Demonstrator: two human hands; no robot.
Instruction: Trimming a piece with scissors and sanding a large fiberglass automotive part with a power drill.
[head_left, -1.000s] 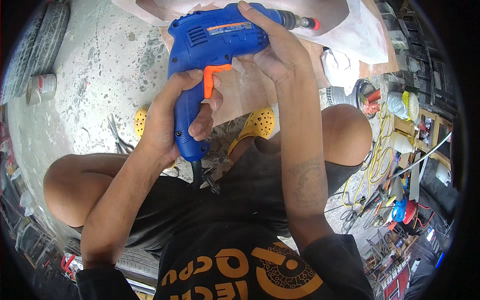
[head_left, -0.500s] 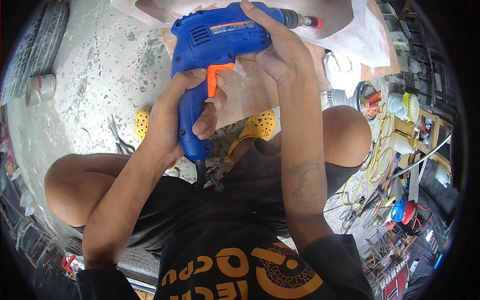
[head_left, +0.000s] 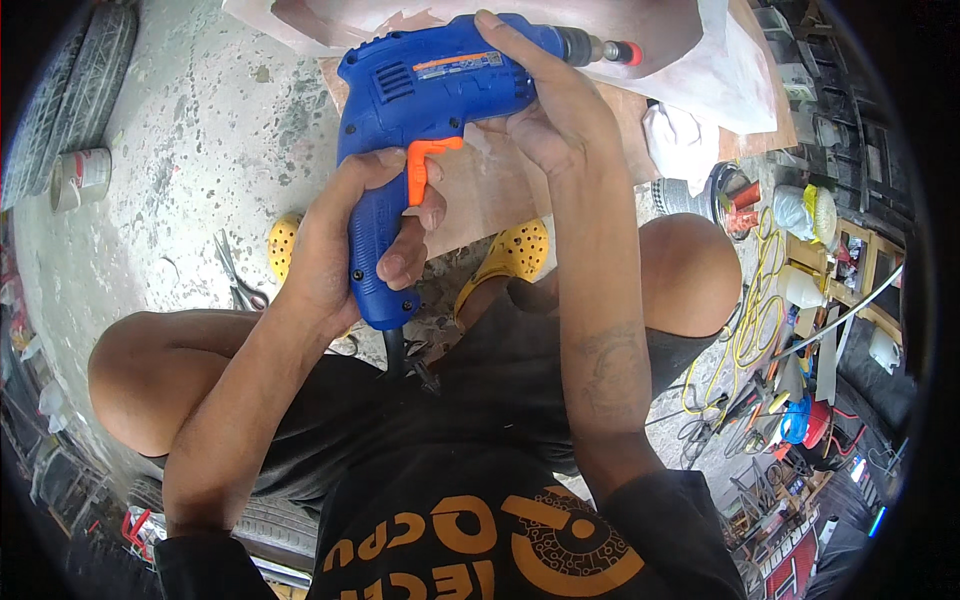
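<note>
I hold a blue electric drill with an orange trigger up in front of me, its chuck and red-tipped bit pointing right. My left hand wraps the drill's handle, fingers just below the trigger. My right hand grips the front of the drill body near the chuck. A black cord hangs from the handle's base. I am squatting, knees apart, yellow clogs on my feet.
Brown board and white plastic sheet lie ahead on the concrete floor. Scissors and a tin can at left. A tyre at far left. Yellow cable, bottles and tools clutter the right.
The drill has shifted slightly; my left hand has slid a little lower on the handle, fingers now just under the trigger. My right hand stays on the drill's front.
</note>
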